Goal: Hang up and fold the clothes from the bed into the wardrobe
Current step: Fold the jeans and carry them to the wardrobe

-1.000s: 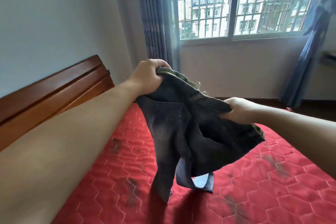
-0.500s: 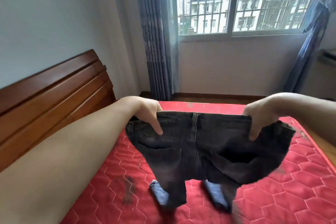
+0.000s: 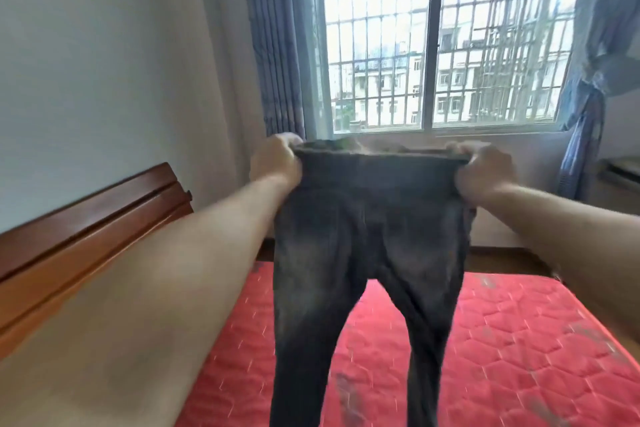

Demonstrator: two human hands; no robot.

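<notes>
A pair of dark grey jeans [image 3: 367,239] hangs in the air in front of me, waistband stretched level at the top. My left hand [image 3: 275,161] grips the left end of the waistband. At the right end, my right hand [image 3: 483,172] grips it too. Both legs hang straight down over the red quilted mattress [image 3: 502,340]; their lower ends run out of the frame. The picture is blurred by motion. No wardrobe is in view.
A wooden headboard [image 3: 86,236] stands at the left against the pale wall. Behind the jeans is a barred window [image 3: 433,45] with blue curtains [image 3: 277,45] on both sides. A dark wood floor strip lies between bed and window wall.
Both hands have lifted the jeans from low over the mattress to chest height, spreading the waistband. The crumpled legs have dropped and now hang straight. The view has tilted up.
</notes>
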